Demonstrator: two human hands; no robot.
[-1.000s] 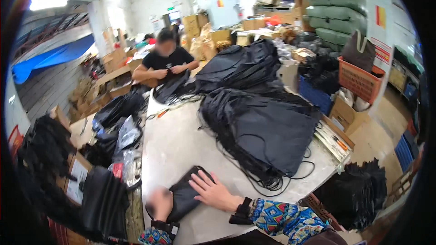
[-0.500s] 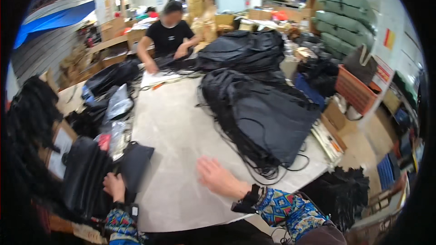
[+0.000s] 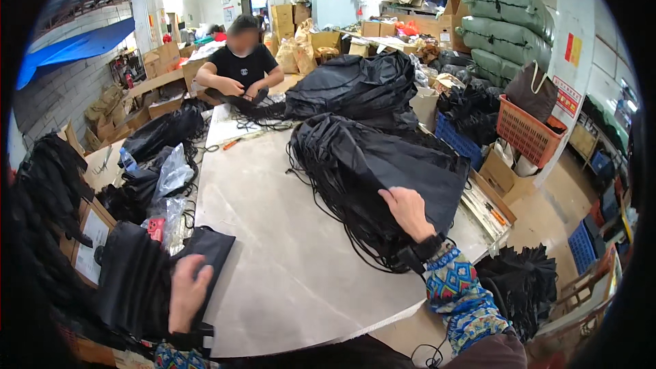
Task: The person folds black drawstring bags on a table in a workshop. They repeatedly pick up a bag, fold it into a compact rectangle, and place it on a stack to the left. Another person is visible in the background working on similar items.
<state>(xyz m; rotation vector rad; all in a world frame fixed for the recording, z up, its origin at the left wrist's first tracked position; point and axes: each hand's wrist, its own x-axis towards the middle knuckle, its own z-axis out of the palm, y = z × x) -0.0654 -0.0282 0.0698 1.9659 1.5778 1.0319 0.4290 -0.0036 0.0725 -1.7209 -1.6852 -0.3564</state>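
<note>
My left hand (image 3: 188, 294) is at the near left, thumb and fingers apart, above a stack of folded black bags (image 3: 130, 280) and a flat black bag (image 3: 208, 249). It holds nothing that I can see. My right hand (image 3: 408, 212) is over the near part of a big pile of black drawstring bags (image 3: 362, 171), its thumb spread to the left. Its fingertips are partly hidden, so whether they touch the cloth is unclear. Black cords hang along the pile's left and near edges.
Across the pale table (image 3: 266, 232) a person in a black shirt (image 3: 242, 68) handles black cloth. Another black heap (image 3: 355, 85) lies at the back. Clear plastic bags (image 3: 174, 171) and a red phone-like object (image 3: 156, 228) are at left. An orange basket (image 3: 526, 130) stands at right.
My right hand has moved right and away from me, from over the bare table to the drawstring bag pile. My left hand has lifted off the folded bags and shifted slightly right.
</note>
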